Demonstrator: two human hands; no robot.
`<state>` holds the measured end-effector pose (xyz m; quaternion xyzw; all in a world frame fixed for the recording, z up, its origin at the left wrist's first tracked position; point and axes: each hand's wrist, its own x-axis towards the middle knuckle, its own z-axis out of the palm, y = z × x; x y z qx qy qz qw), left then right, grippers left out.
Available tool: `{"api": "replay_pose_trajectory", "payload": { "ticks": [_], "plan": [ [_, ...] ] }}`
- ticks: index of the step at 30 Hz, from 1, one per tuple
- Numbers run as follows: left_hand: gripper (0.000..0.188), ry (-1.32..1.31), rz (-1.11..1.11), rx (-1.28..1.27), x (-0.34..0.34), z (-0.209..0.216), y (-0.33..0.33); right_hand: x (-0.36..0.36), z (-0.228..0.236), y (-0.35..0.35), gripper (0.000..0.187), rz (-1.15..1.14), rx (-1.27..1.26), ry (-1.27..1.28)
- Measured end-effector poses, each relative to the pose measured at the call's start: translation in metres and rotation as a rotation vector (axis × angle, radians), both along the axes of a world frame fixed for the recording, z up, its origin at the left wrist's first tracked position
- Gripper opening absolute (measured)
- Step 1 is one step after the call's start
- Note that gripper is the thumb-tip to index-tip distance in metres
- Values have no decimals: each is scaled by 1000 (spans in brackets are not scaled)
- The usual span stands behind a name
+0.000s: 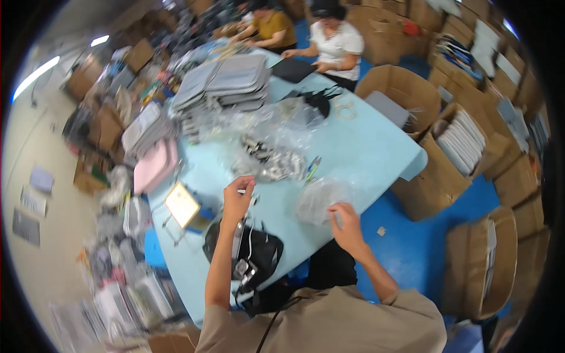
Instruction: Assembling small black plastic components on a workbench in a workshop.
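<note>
My left hand (pixel 236 203) is raised over the table, its fingers bent toward the thumb in a pinch. Anything between those fingertips is too small to make out. My right hand (pixel 348 228) has thumb and forefinger drawn together at the near edge of a crumpled clear plastic bag (pixel 321 203), and it appears to grip it. Below the left hand, close to my body, lies a black bag (pixel 268 250) with a small metallic device and a white cord on it. Small black and silver parts in clear plastic (pixel 273 160) lie beyond my hands, beside green-handled snips (pixel 313 167).
Stacked grey cases (pixel 226 82) and a pink case (pixel 156 166) line the light-blue table's (pixel 376 150) far and left sides. A bright tablet-like panel (pixel 182 205) stands at left. Two people work at the far end. Cardboard boxes (pixel 438 182) stand along the right.
</note>
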<state>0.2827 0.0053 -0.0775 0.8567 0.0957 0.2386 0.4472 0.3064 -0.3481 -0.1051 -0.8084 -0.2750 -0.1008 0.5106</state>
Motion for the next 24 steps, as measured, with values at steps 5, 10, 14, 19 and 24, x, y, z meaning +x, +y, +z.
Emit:
{"api": "replay_pose_trajectory", "payload": {
  "ticks": [5,10,14,19,24],
  "plan": [
    [22,44,42,186,116,-15,14,33,-38,25,20,38,-270,97],
    [31,420,223,562,170,-48,8,39,-53,31,21,10,-463,135],
    [27,375,248,481,163,-63,21,43,-73,42,24,-7,-497,93],
    [25,-120,216,-225,130,-40,11,57,-113,50,19,-86,-448,-18],
    [24,-42,150,-520,-2,7,-29,59,-104,53,17,-14,-529,-20]
  ]
}}
